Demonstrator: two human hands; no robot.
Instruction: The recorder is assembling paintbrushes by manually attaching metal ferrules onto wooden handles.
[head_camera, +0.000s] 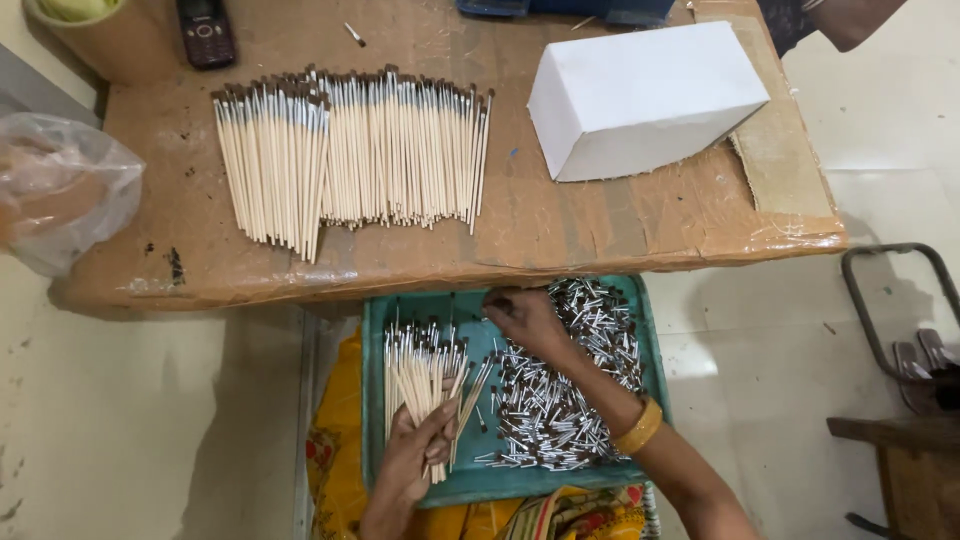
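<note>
Brush assembly, picking a metal tip.
Left hand grips a bundle of wooden sticks over the teal tray, long axis running away from the person, dark ends far. Right hand has fingers pinched narrow in the tip pile; whether one is held, can't tell. Likely next: fit a tip onto a stick. Finished brushes lie on the counter.

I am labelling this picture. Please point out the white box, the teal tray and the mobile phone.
white box (640, 85), head view, top face.
teal tray (372, 400), head view, left rim.
mobile phone (205, 30), head view, keypad.
</note>
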